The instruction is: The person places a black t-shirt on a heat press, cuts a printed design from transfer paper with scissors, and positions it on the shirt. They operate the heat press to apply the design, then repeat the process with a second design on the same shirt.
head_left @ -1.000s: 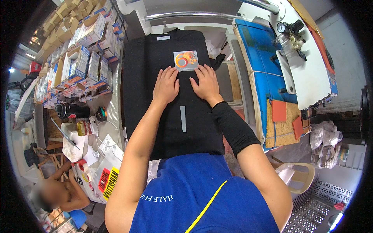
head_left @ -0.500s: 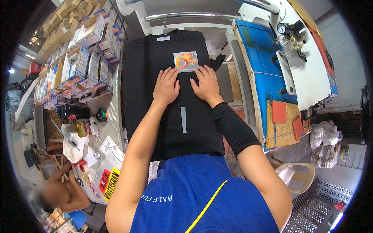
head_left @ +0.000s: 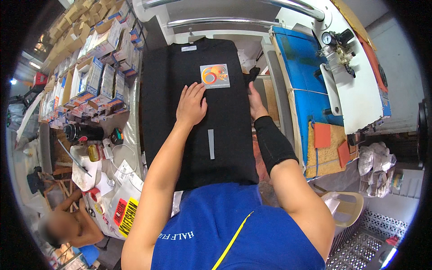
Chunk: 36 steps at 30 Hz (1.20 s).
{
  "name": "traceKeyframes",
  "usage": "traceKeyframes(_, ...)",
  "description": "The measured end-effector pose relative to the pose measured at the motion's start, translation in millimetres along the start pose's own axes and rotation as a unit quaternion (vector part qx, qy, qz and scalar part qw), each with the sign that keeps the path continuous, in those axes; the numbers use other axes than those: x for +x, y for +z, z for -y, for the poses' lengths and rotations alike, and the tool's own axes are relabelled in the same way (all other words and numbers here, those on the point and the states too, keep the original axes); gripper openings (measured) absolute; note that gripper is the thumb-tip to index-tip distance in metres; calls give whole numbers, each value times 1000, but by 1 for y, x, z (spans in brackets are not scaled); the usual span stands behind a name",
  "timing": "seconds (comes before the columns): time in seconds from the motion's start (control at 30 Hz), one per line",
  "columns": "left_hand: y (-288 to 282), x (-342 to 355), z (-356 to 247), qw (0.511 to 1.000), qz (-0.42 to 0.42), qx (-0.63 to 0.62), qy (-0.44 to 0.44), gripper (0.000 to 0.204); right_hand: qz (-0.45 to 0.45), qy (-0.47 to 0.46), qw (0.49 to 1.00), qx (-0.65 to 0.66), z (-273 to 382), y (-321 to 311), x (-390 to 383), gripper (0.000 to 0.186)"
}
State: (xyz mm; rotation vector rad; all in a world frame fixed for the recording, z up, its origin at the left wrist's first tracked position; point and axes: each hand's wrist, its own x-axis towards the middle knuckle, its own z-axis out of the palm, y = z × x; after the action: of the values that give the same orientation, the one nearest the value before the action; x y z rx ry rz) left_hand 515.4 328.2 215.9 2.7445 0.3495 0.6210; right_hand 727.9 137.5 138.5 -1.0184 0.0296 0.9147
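A black T-shirt [head_left: 189,148] lies spread flat in front of me, its neck at the far end. On its chest is a square transfer sheet [head_left: 215,75] with an orange and red design. My left hand [head_left: 192,104] lies flat on the shirt, fingers stretched out, their tips at the sheet's lower left corner. At the shirt's right edge is my right hand [head_left: 257,102], turned on its side; its fingers are mostly hidden, so I cannot tell whether they grip the fabric. A narrow grey strip [head_left: 211,144] lies on the shirt nearer to me.
Chrome bars [head_left: 220,20] cross behind the shirt. To the right are a blue-covered board [head_left: 306,67] and a white panel with a pressure gauge [head_left: 327,38]. Stacked boxes [head_left: 87,78] and a black bottle [head_left: 83,132] stand left. Another person [head_left: 67,225] is at lower left.
My right hand has left the sheet's lower right corner and moved right to the shirt's edge. The left hand stays near the sheet's lower left corner.
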Motion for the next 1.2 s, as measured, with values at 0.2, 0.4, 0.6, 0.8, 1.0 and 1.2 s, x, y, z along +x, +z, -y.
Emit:
traceKeyframes(0.2, -2, 2, -1, 1000, -10, -6, 5, 42, 73, -119, 957, 256, 24, -55, 23, 69)
traceKeyframes(0.4, 0, 3, -1, 1000, -12, -5, 8, 41, 3, -171, 948, 269, 43, -69, 39, 48)
traceKeyframes(0.6, -1, 3, -1, 1000, -16, -5, 14, 40, -8, -132, 963, 233, 58, -44, 17, 40)
traceKeyframes(0.8, 0, 1, 2, 1000, -18, -9, 11, 40, -171, -418, 571, -686, 29, 38, -38, 52)
traceKeyframes(1.0, 2, 0, 3, 999, -31, -8, 17, 39, 1, -378, 522, -764, 0, 80, -65, 55)
traceKeyframes(1.2, 2, 1, 1, 999, -30, 0, 26, 39, -7, -383, 526, -759, 1, 76, -65, 55)
